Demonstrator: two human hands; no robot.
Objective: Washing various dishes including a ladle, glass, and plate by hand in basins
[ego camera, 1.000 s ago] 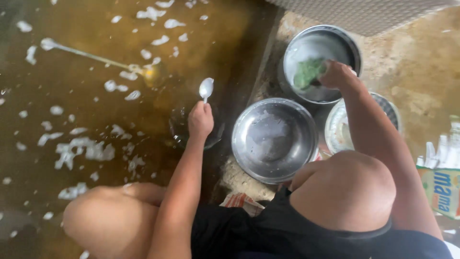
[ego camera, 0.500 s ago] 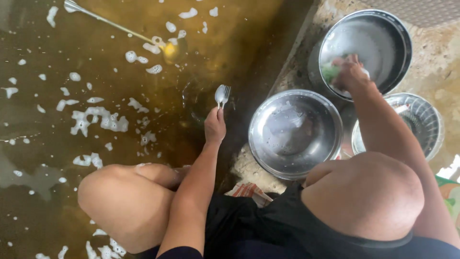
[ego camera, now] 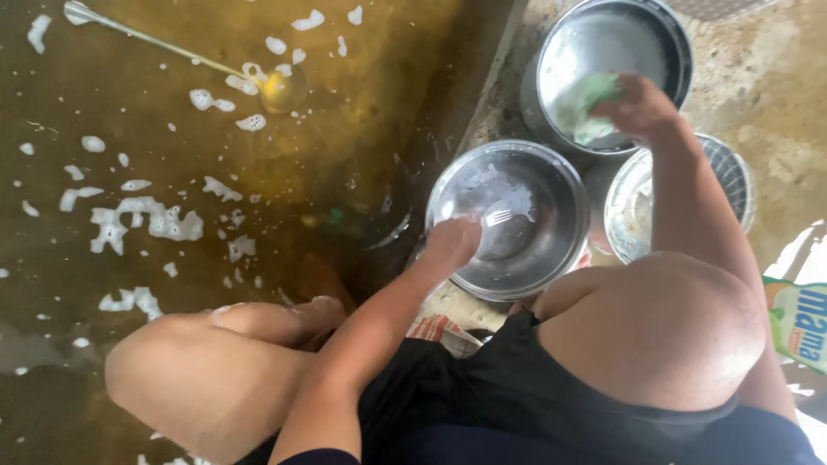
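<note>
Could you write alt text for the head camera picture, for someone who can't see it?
Seen from above, a squatting person's left hand reaches into a steel bowl where a fork lies, while the right hand presses a green sponge inside a steel pot. Beside them, foam floats on murky brown water.

You see shiny wet metal on the bowl (ego camera: 517, 220) and fork (ego camera: 497, 215), a soft green sponge (ego camera: 586, 103), and rough floor (ego camera: 767, 77).

outdoor washing spot: muddy sudsy water (ego camera: 172, 215), steel bowls (ego camera: 517, 224)
</note>
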